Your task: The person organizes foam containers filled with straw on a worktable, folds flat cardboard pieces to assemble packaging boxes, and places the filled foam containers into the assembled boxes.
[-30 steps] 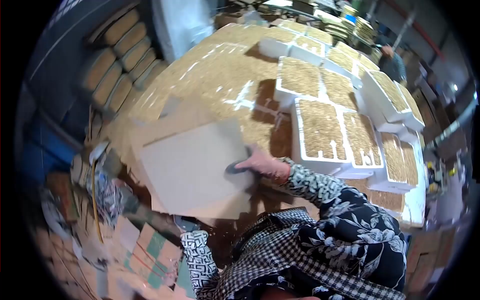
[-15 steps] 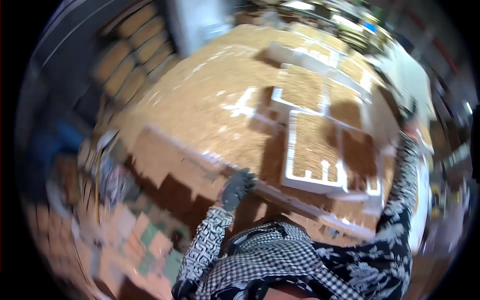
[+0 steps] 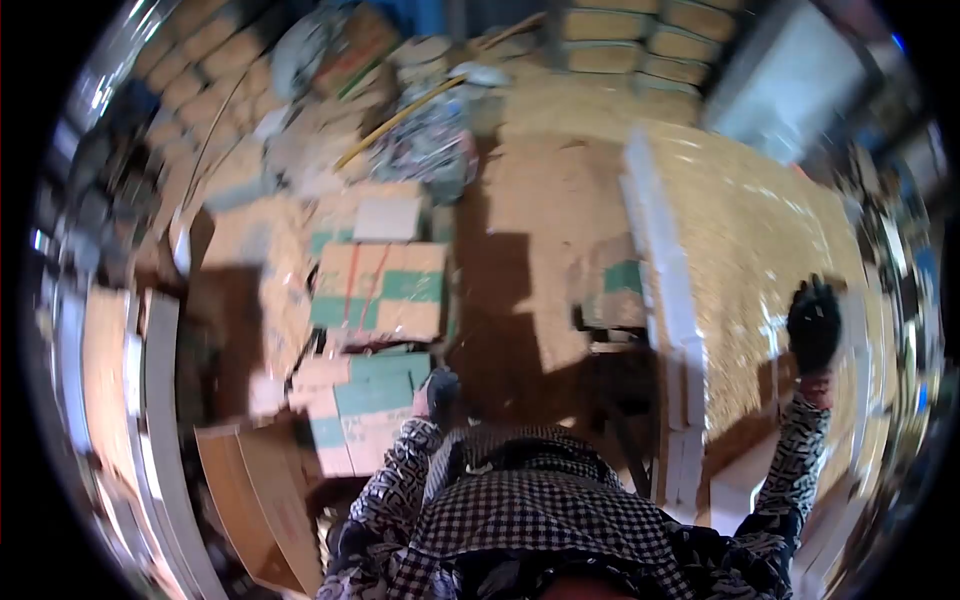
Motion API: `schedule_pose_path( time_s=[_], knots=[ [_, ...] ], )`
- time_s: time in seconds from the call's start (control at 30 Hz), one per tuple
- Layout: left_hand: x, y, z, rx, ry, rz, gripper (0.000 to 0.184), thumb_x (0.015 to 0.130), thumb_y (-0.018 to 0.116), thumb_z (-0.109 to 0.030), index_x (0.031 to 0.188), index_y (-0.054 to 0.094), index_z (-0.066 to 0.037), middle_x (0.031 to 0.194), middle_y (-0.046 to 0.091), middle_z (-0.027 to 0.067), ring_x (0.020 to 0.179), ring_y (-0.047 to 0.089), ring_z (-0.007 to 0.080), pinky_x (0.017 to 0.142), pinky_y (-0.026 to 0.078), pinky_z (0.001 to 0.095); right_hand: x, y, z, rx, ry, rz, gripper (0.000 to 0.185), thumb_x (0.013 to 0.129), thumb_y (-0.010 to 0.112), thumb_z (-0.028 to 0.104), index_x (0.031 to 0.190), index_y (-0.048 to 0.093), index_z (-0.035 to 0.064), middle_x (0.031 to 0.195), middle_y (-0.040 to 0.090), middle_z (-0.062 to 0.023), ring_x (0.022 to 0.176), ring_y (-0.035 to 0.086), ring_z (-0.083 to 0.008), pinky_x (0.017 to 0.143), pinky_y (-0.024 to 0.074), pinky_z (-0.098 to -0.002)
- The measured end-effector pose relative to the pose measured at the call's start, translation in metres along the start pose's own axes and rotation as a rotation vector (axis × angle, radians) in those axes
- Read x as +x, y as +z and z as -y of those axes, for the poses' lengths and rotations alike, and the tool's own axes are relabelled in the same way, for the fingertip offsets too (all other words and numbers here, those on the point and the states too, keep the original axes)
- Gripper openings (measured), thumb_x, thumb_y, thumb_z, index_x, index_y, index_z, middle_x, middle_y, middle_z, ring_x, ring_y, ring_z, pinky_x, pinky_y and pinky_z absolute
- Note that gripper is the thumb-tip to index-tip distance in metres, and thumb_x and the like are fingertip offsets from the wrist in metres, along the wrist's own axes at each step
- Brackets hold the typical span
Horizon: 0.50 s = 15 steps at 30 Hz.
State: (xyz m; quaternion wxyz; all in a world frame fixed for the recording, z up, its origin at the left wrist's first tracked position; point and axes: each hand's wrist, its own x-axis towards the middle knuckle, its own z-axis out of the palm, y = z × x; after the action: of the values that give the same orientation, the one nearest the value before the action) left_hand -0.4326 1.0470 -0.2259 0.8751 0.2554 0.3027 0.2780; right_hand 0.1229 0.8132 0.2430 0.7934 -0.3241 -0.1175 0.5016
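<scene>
Gloved in black, the right hand [image 3: 815, 322] has its fingers extended and slightly parted over the white-edged bed of tan granular material [image 3: 735, 225]; whether it touches the surface cannot be told. Nothing shows in its grasp. On the left, the grey-gloved left hand [image 3: 438, 392] is low beside the right edge of a green-and-tan cardboard carton [image 3: 375, 405], its fingers too blurred to read as curled or straight. At the person's right, the bed points away from the body, its long axis running forward. A white box [image 3: 738, 490] sits near the right forearm.
</scene>
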Motion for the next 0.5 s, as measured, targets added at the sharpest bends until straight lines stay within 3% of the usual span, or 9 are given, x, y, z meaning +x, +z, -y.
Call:
schedule_pose_path(
  time_s=[0.07, 0.1, 0.13, 0.17, 0.2, 0.27, 0.37, 0.47, 0.5],
  knots=[
    [-0.043, 0.000, -0.044, 0.003, -0.051, -0.687, 0.030, 0.093, 0.054, -0.027, 0.118, 0.055, -0.010, 0.096, 0.061, 0.0041, 0.081, 0.058, 0.0158, 0.065, 0.045, 0.0278, 0.085, 0.028, -0.094, -0.512, -0.055, -0.125, 0.034, 0.098, 0.047, 0.024, 0.123, 0.054, 0.0022, 0.111, 0.060, -0.0114, 0.098, 0.058, -0.0184, 0.084, 0.0492, -0.0303],
    [-0.062, -0.017, -0.041, 0.021, 0.004, -0.850, 0.030, 0.090, 0.059, -0.025, 0.116, 0.057, -0.009, 0.094, 0.061, 0.0032, 0.078, 0.057, 0.0148, 0.064, 0.045, 0.0266, 0.123, 0.042, -0.139, -0.456, 0.150, -0.034, 0.037, 0.098, 0.045, 0.026, 0.128, 0.051, 0.0043, 0.112, 0.059, -0.0114, 0.097, 0.058, -0.0201, 0.085, 0.0484, -0.0319],
    [-0.067, -0.038, -0.040, 0.042, 0.070, -0.995, 0.030, 0.088, 0.063, -0.023, 0.114, 0.058, -0.009, 0.091, 0.062, 0.0023, 0.075, 0.057, 0.0138, 0.064, 0.044, 0.0254, 0.153, 0.065, -0.201, -0.481, 0.131, -0.090, 0.041, 0.098, 0.043, 0.029, 0.131, 0.048, 0.0048, 0.112, 0.060, -0.0108, 0.096, 0.059, -0.0211, 0.088, 0.0469, -0.0334],
    [-0.068, -0.104, 0.007, 0.148, 0.240, -1.155, 0.036, 0.087, 0.065, -0.022, 0.119, 0.056, -0.007, 0.095, 0.061, 0.0036, 0.080, 0.058, 0.0161, 0.069, 0.046, 0.0281, 0.195, 0.026, -0.236, -0.380, 0.364, 0.154, 0.044, 0.097, 0.041, 0.029, 0.132, 0.046, 0.0023, 0.111, 0.062, -0.0112, 0.098, 0.060, -0.0230, 0.093, 0.0450, -0.0360],
    [-0.084, -0.125, 0.010, 0.426, 0.169, -1.229, 0.049, 0.086, 0.064, -0.032, 0.123, 0.052, -0.003, 0.110, 0.060, 0.0120, 0.099, 0.057, 0.0223, 0.087, 0.044, 0.0336, 0.213, 0.050, -0.281, -0.529, 0.477, 0.129, 0.042, 0.096, 0.043, 0.028, 0.128, 0.049, 0.0006, 0.111, 0.062, -0.0118, 0.099, 0.059, -0.0236, 0.092, 0.0460, -0.0371],
    [-0.110, -0.077, -0.042, 0.654, -0.038, -1.560, 0.057, 0.083, 0.066, -0.036, 0.125, 0.050, -0.001, 0.120, 0.056, 0.0161, 0.106, 0.055, 0.0281, 0.093, 0.042, 0.0352, 0.269, 0.036, -0.373, -0.607, 0.646, 0.056, 0.036, 0.096, 0.046, 0.026, 0.122, 0.053, 0.0009, 0.105, 0.063, -0.0115, 0.092, 0.062, -0.0223, 0.083, 0.0505, -0.0349],
    [-0.142, -0.084, -0.053, 0.758, -0.424, -1.865, 0.073, 0.078, 0.068, -0.045, 0.132, 0.043, -0.002, 0.130, 0.048, 0.0182, 0.121, 0.045, 0.0344, 0.100, 0.039, 0.0410, 0.328, 0.050, -0.507, -1.207, 0.644, 0.179, 0.030, 0.091, 0.058, 0.026, 0.114, 0.058, 0.0056, 0.094, 0.064, -0.0010, 0.078, 0.058, -0.0088, 0.065, 0.0461, -0.0232],
    [-0.155, -0.124, -0.020, 0.488, -0.768, -1.871, 0.098, 0.065, 0.074, -0.059, 0.133, 0.039, 0.002, 0.130, 0.046, 0.0232, 0.125, 0.041, 0.0333, 0.103, 0.038, 0.0409, 0.417, 0.030, -0.625, -1.195, 0.782, 0.206, 0.031, 0.089, 0.061, 0.026, 0.114, 0.056, 0.0071, 0.083, 0.060, 0.0026, 0.068, 0.051, -0.0072, 0.057, 0.0409, -0.0221],
    [-0.151, -0.128, -0.009, 0.244, -0.791, -1.920, 0.110, 0.059, 0.075, -0.066, 0.131, 0.037, 0.007, 0.126, 0.048, 0.0245, 0.121, 0.046, 0.0324, 0.098, 0.043, 0.0419, 0.447, 0.015, -0.668, -1.281, 0.654, 0.127, 0.040, 0.086, 0.064, 0.030, 0.113, 0.056, 0.0013, 0.079, 0.058, 0.0005, 0.065, 0.052, -0.0116, 0.057, 0.0430, -0.0263]
  ],
)
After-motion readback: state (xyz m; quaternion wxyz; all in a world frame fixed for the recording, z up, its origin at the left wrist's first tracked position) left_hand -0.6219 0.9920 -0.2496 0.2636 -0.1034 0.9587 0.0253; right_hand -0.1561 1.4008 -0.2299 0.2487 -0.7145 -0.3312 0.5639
